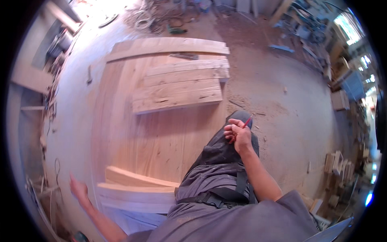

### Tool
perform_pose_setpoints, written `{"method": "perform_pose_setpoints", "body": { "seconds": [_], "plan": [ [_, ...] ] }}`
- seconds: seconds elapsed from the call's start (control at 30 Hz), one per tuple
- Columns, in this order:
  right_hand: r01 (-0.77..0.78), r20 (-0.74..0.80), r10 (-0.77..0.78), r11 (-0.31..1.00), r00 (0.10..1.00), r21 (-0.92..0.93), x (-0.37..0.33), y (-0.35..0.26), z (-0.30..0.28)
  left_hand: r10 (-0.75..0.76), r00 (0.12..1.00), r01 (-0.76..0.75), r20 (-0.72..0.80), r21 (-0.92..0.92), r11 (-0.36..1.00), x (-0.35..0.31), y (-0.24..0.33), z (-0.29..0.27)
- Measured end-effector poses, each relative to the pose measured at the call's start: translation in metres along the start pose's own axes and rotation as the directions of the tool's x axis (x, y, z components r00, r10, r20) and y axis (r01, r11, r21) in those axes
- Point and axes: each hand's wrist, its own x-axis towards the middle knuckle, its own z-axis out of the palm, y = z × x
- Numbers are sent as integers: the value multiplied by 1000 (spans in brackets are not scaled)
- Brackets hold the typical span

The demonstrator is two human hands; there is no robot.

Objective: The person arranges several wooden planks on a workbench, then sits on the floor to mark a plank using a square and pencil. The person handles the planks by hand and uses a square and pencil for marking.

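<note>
A red pencil (247, 122) is in my right hand (240, 135), whose fingers are curled round it above my bent knee. Away to the left, my left hand (78, 188) is slightly blurred. One of its digits points out, and I see nothing in it. Beneath me lies a wide wooden panel (157, 141) of joined boards. Across its far part rest several thick planks (181, 92), side by side, and a long board (169, 46) runs along the far end. A small dark tool (184, 56) lies between them. Nearest my left hand are two stacked timbers (137, 191) at the panel's near end.
A hammer (89, 75) lies on the floor to the left. Coiled cables (145, 22) and a green power tool (176, 30) are beyond the panel. Sawdust (258, 107) is scattered at its right. Wood offcuts (338, 163) are piled along the right side.
</note>
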Motion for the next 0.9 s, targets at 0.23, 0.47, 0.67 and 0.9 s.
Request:
{"method": "perform_pose_setpoints", "body": {
  "seconds": [0.23,0.47,0.67,0.9],
  "plan": [
    [12,409,54,987,911,-157,-14,-8,68,270,938,-309,-217,-877,367,6,294,-219],
    [689,443,-540,649,715,-321,5,-11,94,351,932,254,86,-846,-468,22,470,-182],
    [622,199,-656,511,728,-593,43,-22,27,469,764,638,444,-632,-441,-1,538,-56],
    [623,-58,-699,668,712,-408,77,-48,-44,619,777,-105,-114,-993,-51,1,637,36]
  ]
}}
